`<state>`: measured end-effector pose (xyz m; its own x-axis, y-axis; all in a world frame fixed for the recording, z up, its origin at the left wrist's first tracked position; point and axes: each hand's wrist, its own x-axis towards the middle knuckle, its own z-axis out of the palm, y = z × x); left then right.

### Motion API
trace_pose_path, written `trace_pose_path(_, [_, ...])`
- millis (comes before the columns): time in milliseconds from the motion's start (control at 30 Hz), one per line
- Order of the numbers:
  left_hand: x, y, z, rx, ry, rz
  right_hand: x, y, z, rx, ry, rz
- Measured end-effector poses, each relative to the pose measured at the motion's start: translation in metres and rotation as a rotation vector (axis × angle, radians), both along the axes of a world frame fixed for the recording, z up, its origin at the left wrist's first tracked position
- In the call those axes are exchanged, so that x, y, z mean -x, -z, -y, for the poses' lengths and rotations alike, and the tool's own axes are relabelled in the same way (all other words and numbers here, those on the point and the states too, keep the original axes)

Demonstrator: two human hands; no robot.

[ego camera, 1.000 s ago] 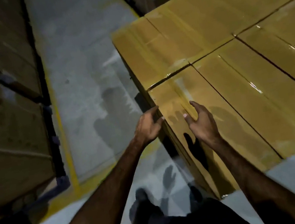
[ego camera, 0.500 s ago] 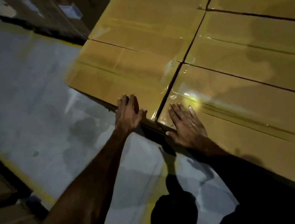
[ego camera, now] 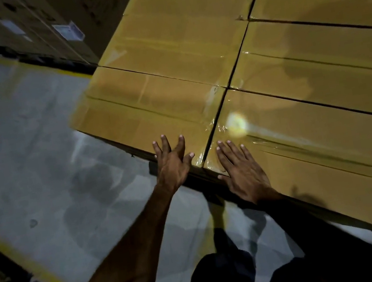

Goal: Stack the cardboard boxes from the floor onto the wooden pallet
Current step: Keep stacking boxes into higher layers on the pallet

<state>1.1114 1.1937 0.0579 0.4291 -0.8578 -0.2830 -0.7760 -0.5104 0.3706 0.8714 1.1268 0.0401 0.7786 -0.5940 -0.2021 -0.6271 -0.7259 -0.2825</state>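
The person stood at the near edge of a tight layer of cardboard boxes, both arms reaching forward and down. The left hand (ego camera: pixel 172 165) lay over the near edge of the near-left box (ego camera: pixel 146 113), fingers spread and straight, gripping nothing. The right hand (ego camera: pixel 241 171) lay flat, palm down, on the near corner of the near-right box (ego camera: pixel 316 143), fingers straight and together, also holding nothing. The dark seam (ego camera: pixel 216 121) where those two boxes met ran away from the person between the two hands, so each hand sat on its own box, just beside that line.

The near-right box ran long to the right and slightly nearer, its taped centre line following the same way; the near-left box reached left towards the floor (ego camera: pixel 36 165). More boxes of the same layer lay edge to edge beyond them. The wooden pallet could not be seen; it was presumably hidden under the stack. No loose box lay on the visible floor.

By the look of it, the step in hand was squaring or pressing these two boxes into line, and since each hand was already on a box, any push would go straight away from the body, along the seam.

To the far left stood another dark stack of cartons (ego camera: pixel 44 34) with a white label, behind a yellow floor line (ego camera: pixel 54 69). Nothing stood between hands and boxes.
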Motion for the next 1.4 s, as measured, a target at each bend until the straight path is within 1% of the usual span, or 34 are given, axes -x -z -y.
trace_pose_path(200, [0.009, -0.003, 0.002, 0.006, 0.038, -0.018, -0.001, -0.003, 0.000, -0.009, -0.012, -0.007])
trace_pose_path(333, [0.016, -0.008, 0.006, -0.031, 0.060, 0.024, -0.001, -0.005, 0.002, -0.028, -0.024, -0.015])
trace_pose_path(467, [0.014, -0.016, 0.011, -0.040, 0.081, 0.001, 0.001, -0.015, 0.009, -0.089, -0.012, 0.047])
trace_pose_path(567, [-0.001, -0.018, 0.021, -0.076, 0.049, 0.105, 0.002, -0.023, 0.012, 0.002, 0.064, 0.095])
trace_pose_path(633, [-0.020, -0.015, 0.032, -0.066, -0.003, 0.138, -0.001, -0.025, 0.016, 0.056, 0.154, 0.109])
trace_pose_path(700, [-0.044, -0.011, 0.045, -0.030, -0.089, 0.139, -0.006, -0.023, 0.018, 0.057, 0.215, 0.095])
trace_pose_path(833, [-0.107, 0.000, 0.072, 0.025, -0.267, 0.167, -0.017, -0.016, 0.018, 0.039, 0.200, -0.001])
trace_pose_path(1067, [-0.201, 0.005, 0.102, 0.032, -0.208, 0.218, -0.054, -0.015, 0.019, 0.060, 0.248, 0.056])
trace_pose_path(1167, [-0.245, 0.003, 0.100, 0.021, -0.282, 0.222, -0.069, -0.014, 0.018, 0.065, 0.316, 0.091])
trace_pose_path(1300, [-0.308, -0.002, 0.082, -0.072, -0.498, 0.215, -0.088, -0.014, 0.010, 0.019, 0.392, 0.127])
trace_pose_path(1400, [-0.342, -0.002, 0.070, -0.089, -0.549, 0.160, -0.094, -0.014, 0.009, 0.017, 0.404, 0.128])
